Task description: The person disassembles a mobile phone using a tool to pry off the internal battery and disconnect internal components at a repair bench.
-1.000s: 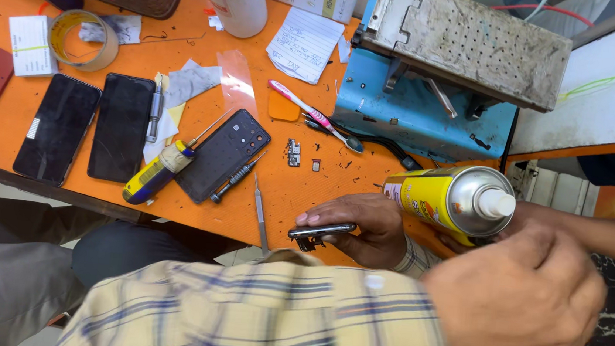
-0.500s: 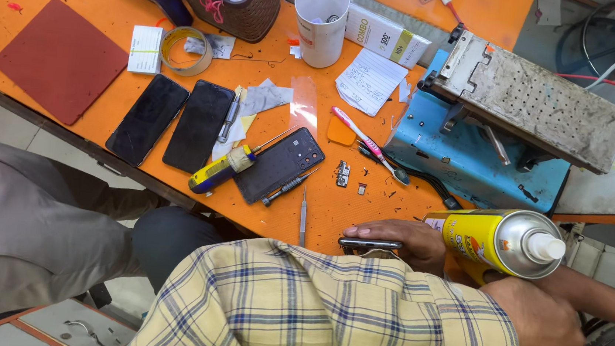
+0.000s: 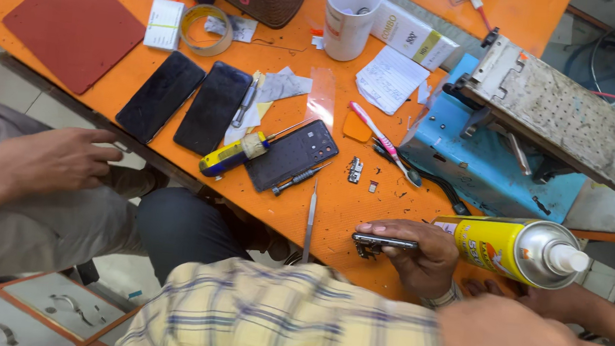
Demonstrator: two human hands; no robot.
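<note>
Orange workbench (image 3: 334, 212) clutter sits all around you: two dark phones (image 3: 184, 99) lying flat, a phone back cover (image 3: 293, 155), a yellow-handled screwdriver (image 3: 233, 155), small loose metal parts (image 3: 356, 170) and a blue press (image 3: 495, 149).

Your left hand (image 3: 408, 256) is closed around a phone (image 3: 383, 241), held edge-on just above the near edge of the bench. Your right hand (image 3: 494, 289) is mostly hidden; only its fingers show, cupped under a yellow spray can (image 3: 516, 247) lying on its side beside the phone, nozzle pointing away from it.

The phone could slip, since only your fingertips pinch its thin edge and nothing lies beneath but the floor. The plaid sleeve (image 3: 287, 320) crowding in close could jog your wrist. A careless burst of spray would likely scatter those loose parts or wet the flat phones.
</note>
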